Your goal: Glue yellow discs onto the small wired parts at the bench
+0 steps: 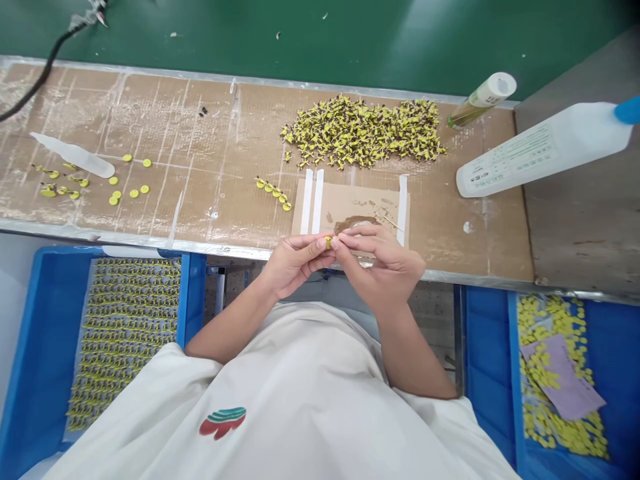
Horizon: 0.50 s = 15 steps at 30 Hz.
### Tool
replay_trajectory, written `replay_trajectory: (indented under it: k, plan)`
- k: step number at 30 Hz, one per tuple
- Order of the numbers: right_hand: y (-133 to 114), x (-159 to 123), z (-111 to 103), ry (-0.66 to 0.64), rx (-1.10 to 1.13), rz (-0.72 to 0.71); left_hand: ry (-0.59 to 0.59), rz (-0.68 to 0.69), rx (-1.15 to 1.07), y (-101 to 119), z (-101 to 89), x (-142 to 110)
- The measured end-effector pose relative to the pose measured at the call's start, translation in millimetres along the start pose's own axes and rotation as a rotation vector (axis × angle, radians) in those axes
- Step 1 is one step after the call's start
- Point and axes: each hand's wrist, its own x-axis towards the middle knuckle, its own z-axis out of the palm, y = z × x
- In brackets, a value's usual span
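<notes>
My left hand (293, 265) pinches a small yellow piece (328, 243) between thumb and finger, just over the front edge of the bench. The fingertips of my right hand (383, 267) are closed at the same piece from the other side; its details are too small to make out. Just beyond the hands lies a cardboard sheet (350, 195) with white tape strips, a wet brown patch (345, 225) and a thin wooden stick (393, 223). Left of the sheet, several yellow-and-dark figures on round yellow bases (273, 191) stand in a slanting row.
A large pile of small yellow-and-dark figures (365, 133) lies at the back. Right stand a white bottle (540, 152) and a toothpick tube (483, 100). Left are a dropper bottle (75, 155) and yellow discs (134, 193). Blue crates (193, 280) flank me; the right holds yellow discs (555, 427).
</notes>
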Motion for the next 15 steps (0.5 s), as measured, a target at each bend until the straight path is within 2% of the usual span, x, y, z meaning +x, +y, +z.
replay_trajectory:
  k: [4,8,15]
  plan:
    - [6.9,1.2,4.3,-0.024,-0.066,-0.050,0.024,0.001,0.014,1.1,-2.3,-0.8]
    - [13.3,1.1,9.6,-0.010,-0.036,-0.040,0.039,-0.009,0.038,3.5,-1.9,-1.3]
    - [17.8,-1.7,12.4,0.059,-0.001,-0.014,-0.025,-0.012,0.033,4.2,0.2,2.1]
